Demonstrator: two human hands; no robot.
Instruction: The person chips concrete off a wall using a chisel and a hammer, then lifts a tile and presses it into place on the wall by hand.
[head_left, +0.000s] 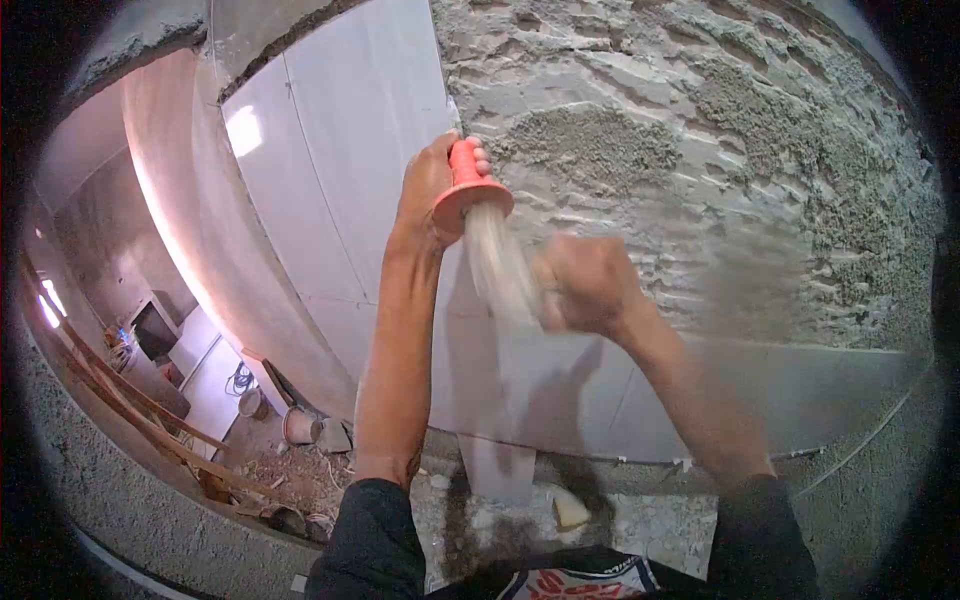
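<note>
My left hand [430, 185] is wrapped round the handle of an orange-red tool [463, 200] with a round guard, held up against the wall near the edge of the pale tiles [365, 110]. Below the guard a pale, blurred length hangs down toward my right hand [585, 285]. That hand is closed and smeared by motion, just right of the pale length; what its fingers hold, I cannot make out. Behind both hands are smooth tiles and rough mortar [600, 150].
At the left an opening shows a lower area with buckets [300, 426], wooden poles [150, 425] and rubble [290, 475]. A yellowish piece [570, 508] lies on the dusty floor below my hands. A lower tile row [740, 395] runs to the right.
</note>
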